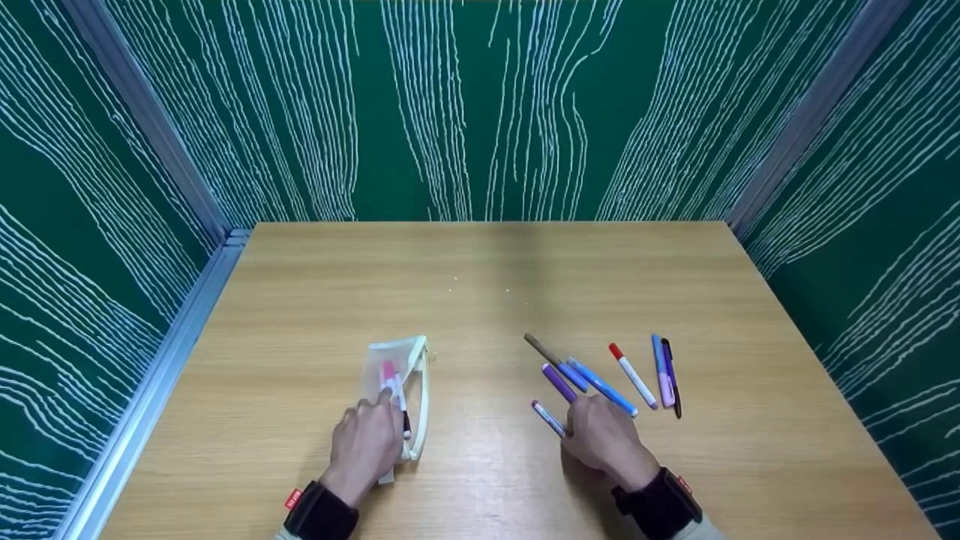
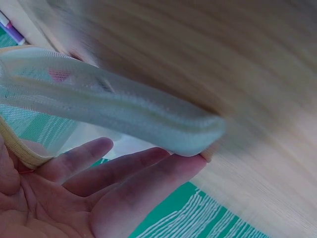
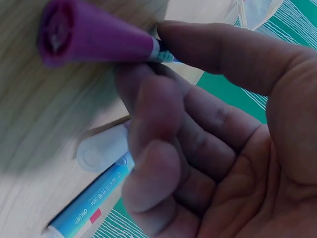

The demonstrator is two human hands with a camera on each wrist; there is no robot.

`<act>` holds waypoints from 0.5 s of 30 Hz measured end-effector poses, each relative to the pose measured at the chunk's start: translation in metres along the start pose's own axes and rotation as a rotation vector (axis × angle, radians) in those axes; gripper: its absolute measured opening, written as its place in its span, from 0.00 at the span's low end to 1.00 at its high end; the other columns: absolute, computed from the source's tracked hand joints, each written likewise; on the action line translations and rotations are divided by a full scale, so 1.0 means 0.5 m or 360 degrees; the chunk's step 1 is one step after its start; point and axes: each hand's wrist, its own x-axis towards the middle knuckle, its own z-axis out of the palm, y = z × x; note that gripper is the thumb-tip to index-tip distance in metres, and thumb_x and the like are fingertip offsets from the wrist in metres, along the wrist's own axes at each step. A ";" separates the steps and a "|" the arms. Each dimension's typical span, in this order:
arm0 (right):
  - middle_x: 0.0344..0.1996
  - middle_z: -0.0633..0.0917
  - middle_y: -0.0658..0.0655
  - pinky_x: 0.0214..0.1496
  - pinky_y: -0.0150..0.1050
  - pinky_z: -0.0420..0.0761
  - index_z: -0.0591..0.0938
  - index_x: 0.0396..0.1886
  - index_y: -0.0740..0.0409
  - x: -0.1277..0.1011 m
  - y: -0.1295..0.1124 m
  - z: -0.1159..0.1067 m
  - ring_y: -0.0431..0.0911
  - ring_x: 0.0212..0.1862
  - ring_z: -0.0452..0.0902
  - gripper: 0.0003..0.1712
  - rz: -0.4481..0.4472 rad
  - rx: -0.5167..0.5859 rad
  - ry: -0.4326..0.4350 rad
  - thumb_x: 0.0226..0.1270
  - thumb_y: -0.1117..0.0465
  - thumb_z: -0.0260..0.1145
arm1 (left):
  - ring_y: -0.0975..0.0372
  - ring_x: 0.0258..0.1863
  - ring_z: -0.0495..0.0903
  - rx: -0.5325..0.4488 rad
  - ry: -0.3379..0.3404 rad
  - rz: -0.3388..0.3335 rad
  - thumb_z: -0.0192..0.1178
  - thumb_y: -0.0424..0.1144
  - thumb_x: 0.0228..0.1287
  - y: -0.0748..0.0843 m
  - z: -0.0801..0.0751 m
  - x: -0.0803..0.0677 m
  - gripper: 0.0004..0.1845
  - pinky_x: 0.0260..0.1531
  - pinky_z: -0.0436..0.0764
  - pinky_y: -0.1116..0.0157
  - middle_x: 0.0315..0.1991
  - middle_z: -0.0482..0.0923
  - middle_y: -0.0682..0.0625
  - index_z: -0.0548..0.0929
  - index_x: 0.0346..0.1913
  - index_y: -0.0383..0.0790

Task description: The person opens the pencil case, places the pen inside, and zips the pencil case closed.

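On a pale wooden worktop (image 1: 480, 285), enclosed on three sides by green walls (image 1: 480, 105) streaked with white lines, a person's two hands are at work. Toward the left, the left hand (image 1: 365, 444) rests on a small see-through mesh pouch (image 1: 401, 375) with a cream zip edge; its fingers lie straight along the pouch rather than curled round it, so that grip is relaxed and apart. Inside the pouch a pink-capped pen (image 1: 390, 377) shows through the mesh (the left wrist view shows the same pouch (image 2: 114, 106) blurred, with the fingertips (image 2: 163, 173) just under its cream edge). Toward the right, well apart from the pouch, the right hand (image 1: 604, 435) is at a loose scatter of pens. Its thumb and fingers pinch a purple-capped pen (image 3: 94, 34), the grip clamped on the barrel just behind the cap, as the right wrist view shows closely. Just beside this hand lie another purple pen (image 1: 559, 382), a brown-ended pen (image 1: 541, 349) and a light blue pen (image 1: 602, 388), with the blue barrel (image 3: 91, 206) also showing beneath the fingers in the wrist view. Farther right lie a white pen with a red cap (image 1: 632, 376), a blue and lilac pen (image 1: 662, 371) and a dark pen (image 1: 672, 377), the last two touching side by side.
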 end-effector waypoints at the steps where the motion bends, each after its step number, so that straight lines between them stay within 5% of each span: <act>1: 0.11 0.71 0.46 0.18 0.38 0.65 0.73 0.10 0.52 0.000 0.000 0.000 0.43 0.17 0.69 0.16 0.0007 0.0007 -0.0010 0.45 0.69 0.70 | 0.46 0.25 0.80 -0.0003 -0.0007 0.0000 0.48 0.41 0.78 0.000 0.000 0.000 0.17 0.23 0.81 0.47 0.27 0.79 0.35 0.80 0.54 0.31; 15: 0.06 0.68 0.40 0.12 0.31 0.61 0.75 0.08 0.50 0.003 -0.014 -0.012 0.34 0.10 0.63 0.20 -0.0130 0.0256 0.0113 0.50 0.70 0.72 | 0.48 0.26 0.79 -0.0029 -0.0075 -0.0045 0.47 0.42 0.79 -0.001 -0.001 0.003 0.19 0.26 0.81 0.49 0.29 0.79 0.37 0.80 0.58 0.31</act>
